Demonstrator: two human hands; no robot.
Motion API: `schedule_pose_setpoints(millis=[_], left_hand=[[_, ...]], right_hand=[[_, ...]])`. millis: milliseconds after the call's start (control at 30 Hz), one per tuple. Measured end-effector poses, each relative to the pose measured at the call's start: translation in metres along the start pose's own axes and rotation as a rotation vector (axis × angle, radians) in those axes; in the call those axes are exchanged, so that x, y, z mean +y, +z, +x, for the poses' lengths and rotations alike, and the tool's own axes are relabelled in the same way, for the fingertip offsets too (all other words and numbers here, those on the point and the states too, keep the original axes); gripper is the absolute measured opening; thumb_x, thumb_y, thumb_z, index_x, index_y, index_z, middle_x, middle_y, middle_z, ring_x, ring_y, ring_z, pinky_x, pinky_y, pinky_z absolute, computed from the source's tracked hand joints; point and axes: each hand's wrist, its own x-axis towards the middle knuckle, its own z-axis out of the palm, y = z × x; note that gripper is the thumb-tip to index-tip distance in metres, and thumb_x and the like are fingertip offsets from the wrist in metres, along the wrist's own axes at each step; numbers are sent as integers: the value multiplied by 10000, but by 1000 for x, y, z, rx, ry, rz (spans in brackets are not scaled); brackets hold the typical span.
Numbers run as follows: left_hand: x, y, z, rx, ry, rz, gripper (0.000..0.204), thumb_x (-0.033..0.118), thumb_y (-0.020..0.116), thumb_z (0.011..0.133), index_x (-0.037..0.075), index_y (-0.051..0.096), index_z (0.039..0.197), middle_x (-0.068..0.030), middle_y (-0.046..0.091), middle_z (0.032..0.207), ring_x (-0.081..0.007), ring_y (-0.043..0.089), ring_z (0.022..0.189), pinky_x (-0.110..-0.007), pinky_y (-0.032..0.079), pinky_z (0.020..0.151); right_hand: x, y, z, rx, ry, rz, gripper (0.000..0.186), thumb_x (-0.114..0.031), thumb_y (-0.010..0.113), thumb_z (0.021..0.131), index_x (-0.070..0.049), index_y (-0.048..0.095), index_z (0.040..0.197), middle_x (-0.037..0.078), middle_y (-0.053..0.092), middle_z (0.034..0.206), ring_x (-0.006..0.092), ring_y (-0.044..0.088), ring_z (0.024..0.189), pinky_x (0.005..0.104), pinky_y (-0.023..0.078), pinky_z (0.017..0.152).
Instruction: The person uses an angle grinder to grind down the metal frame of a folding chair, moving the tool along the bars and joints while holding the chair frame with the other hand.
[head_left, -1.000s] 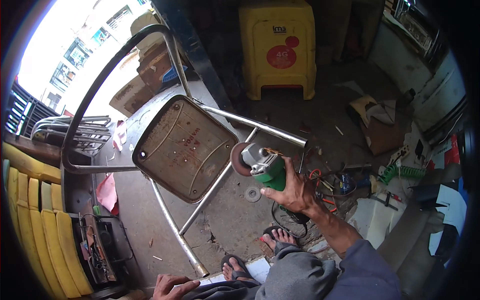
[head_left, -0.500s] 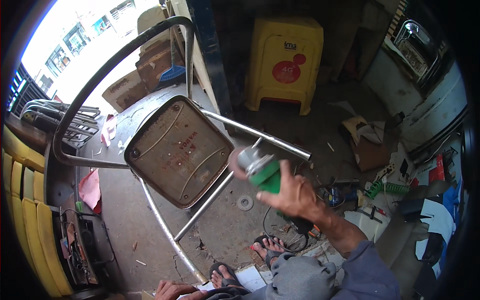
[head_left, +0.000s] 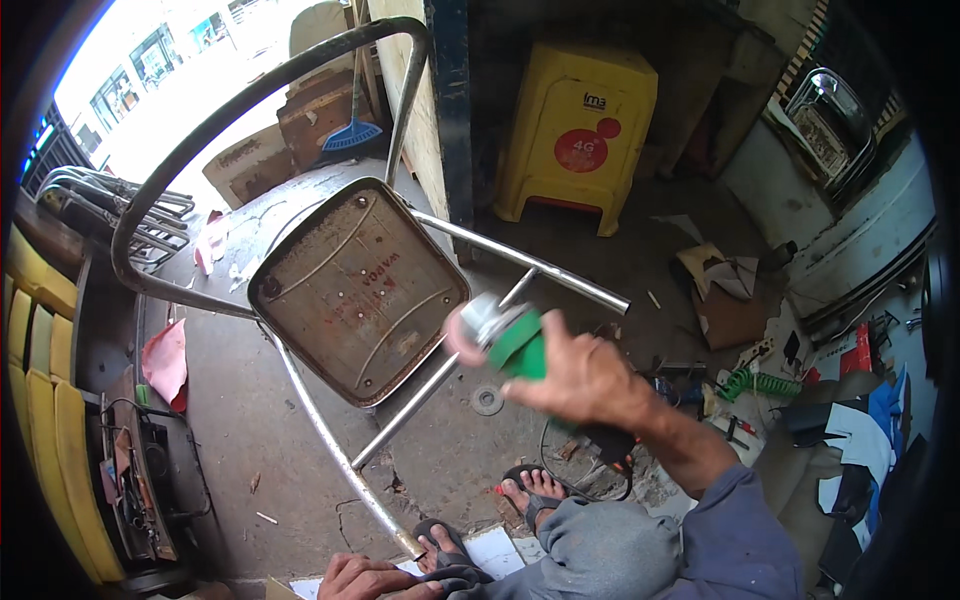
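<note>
A metal-framed chair [head_left: 360, 300] lies tipped over, its rusty seat underside facing me and its curved tubular back [head_left: 250, 85] toward the far left. My right hand [head_left: 585, 375] is closed around a green angle grinder [head_left: 520, 345]. The reddish disc [head_left: 462, 335] of the grinder is at the crossbar [head_left: 410, 412] between the chair legs, near the seat's corner; whether they touch cannot be made out. At the lower edge my left hand [head_left: 375, 580] lies over dark fabric by my leg, fingers laid out, partly cut off by the frame.
A yellow plastic stool [head_left: 580, 130] stands at the back. Yellow cushions [head_left: 60, 450] and a tool box [head_left: 140, 480] are at left. Stacked chair frames [head_left: 110, 215] lie far left. A loose grey disc [head_left: 487, 400] is on the floor; a green coiled hose [head_left: 755, 383] and scraps lie at right.
The view has shifted slightly. My right hand and the grinder have moved a little left and down along the crossbar. The left hand stays in about the same place.
</note>
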Motion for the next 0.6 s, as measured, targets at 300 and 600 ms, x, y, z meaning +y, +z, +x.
schedule_pose_setpoints(millis=[300, 600], left_hand=[[-10, 2, -11, 77, 150, -44, 371, 224, 782, 741, 31, 737, 1054, -141, 674, 963, -329, 622, 851, -443, 445, 757], [-12, -1, -29, 136, 284, -80, 375, 209, 808, 708, 29, 735, 1029, -130, 667, 937, -304, 638, 838, -431, 447, 746]], right_hand=[[-30, -6, 5, -110, -110, -182, 1014, -687, 690, 786, 131, 412, 1316, 326, 684, 1082, 410, 714, 998, 452, 564, 891], [-13, -26, 24, -2, -32, -254, 1123, -711, 724, 726, 158, 396, 1357, 360, 659, 1137, 420, 702, 1051, 431, 566, 905]])
